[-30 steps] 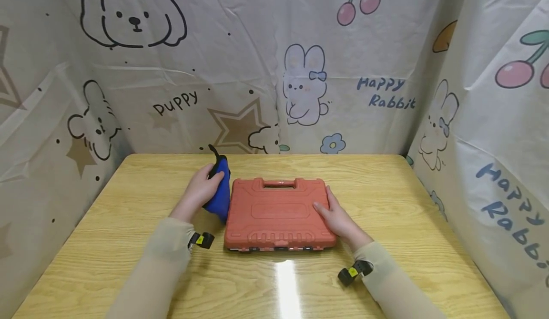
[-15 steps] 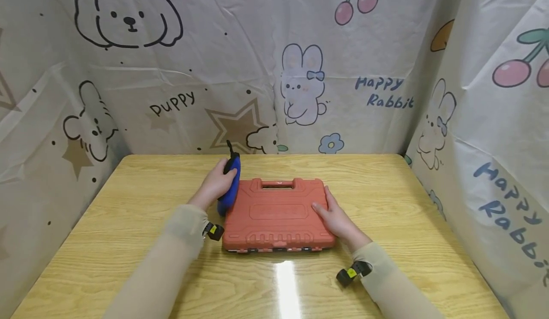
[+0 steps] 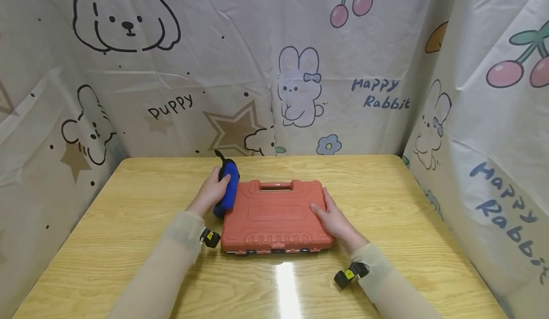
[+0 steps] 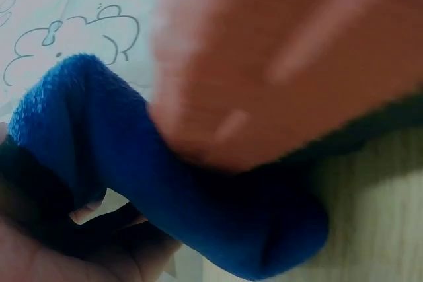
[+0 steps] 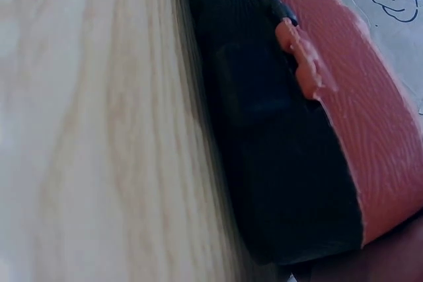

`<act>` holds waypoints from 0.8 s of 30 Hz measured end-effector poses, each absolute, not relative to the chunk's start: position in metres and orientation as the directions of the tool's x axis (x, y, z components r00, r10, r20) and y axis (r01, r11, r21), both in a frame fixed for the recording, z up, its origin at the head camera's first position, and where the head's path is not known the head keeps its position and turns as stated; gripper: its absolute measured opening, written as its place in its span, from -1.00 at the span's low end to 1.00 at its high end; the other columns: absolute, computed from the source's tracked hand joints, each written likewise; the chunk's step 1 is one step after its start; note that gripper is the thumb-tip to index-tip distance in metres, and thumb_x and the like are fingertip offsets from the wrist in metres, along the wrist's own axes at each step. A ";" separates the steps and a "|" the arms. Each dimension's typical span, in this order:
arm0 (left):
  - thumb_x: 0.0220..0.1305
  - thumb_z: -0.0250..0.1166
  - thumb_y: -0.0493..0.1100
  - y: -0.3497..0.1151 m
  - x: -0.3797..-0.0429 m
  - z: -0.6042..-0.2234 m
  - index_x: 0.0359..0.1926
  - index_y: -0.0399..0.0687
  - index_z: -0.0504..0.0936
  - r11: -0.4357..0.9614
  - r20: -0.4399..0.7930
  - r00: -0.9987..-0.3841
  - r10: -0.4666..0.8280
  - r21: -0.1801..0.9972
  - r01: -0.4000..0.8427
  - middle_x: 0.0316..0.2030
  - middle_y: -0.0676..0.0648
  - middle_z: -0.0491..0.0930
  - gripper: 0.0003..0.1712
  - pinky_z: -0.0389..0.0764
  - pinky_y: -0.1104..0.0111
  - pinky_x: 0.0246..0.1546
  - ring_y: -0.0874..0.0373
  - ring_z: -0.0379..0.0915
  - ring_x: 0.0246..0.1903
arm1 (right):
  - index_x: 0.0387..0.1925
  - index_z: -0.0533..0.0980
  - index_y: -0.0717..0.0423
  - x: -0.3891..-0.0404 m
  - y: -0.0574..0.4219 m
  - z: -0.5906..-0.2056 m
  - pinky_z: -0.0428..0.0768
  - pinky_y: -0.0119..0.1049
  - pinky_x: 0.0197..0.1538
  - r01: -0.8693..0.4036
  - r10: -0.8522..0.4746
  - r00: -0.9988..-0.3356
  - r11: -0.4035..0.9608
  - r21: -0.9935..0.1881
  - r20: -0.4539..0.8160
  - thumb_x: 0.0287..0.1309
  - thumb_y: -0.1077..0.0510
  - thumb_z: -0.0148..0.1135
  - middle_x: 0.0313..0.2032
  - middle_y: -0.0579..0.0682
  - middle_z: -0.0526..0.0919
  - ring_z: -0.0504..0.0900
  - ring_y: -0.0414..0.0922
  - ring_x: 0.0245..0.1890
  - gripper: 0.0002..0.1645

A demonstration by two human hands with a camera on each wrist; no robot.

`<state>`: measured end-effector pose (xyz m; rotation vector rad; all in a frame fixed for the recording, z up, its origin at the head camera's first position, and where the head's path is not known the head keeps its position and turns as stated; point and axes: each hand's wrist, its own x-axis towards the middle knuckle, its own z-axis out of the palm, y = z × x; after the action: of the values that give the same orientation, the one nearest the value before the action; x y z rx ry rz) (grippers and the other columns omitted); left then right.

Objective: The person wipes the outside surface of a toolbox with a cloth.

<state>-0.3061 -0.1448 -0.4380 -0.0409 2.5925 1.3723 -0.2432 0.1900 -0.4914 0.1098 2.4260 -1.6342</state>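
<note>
A red plastic tool case [image 3: 276, 214] with a moulded handle lies flat on the table, its latches facing the near edge. In my left hand [image 3: 210, 192] I grip a fuzzy blue cleaning pad [image 3: 230, 188] with a black back and a strap loop sticking up. The pad stands against the left side of the case, overlapping its edge in the left wrist view. My right hand [image 3: 336, 219] holds the case's right side, thumb on the lid and fingers along the edge. Close up in the right wrist view, the black lower half [image 5: 284, 183] of the case shows below its red lid.
The wooden table [image 3: 377, 185] reaches back to a white printed cloth [image 3: 240, 61], which also hangs at both sides. A strip of light reflects off the tabletop in front of the case. Small black cameras [image 3: 350, 274] are strapped to both wrists.
My left hand has moved right with the blue pad, up to the case's left edge, then slightly toward the near side. The right hand and the case stay in place.
</note>
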 end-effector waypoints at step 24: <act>0.55 -0.25 0.00 -0.159 -0.273 -0.449 0.46 -0.21 -0.13 0.615 -0.186 -0.973 0.139 0.786 -0.063 0.39 -0.46 0.09 -0.36 0.16 -0.15 0.33 -0.35 0.04 0.37 | 0.53 -0.27 -0.03 -0.238 0.184 -0.485 -0.16 0.07 0.48 0.135 -0.021 -0.987 0.400 -0.907 -0.156 0.44 0.02 -0.04 0.52 0.13 -0.19 -0.20 0.11 0.51 -0.13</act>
<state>-0.2725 -0.1586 -0.4487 0.0629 2.6116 1.2842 -0.2383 0.1845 -0.4847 0.1026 2.5061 -1.6435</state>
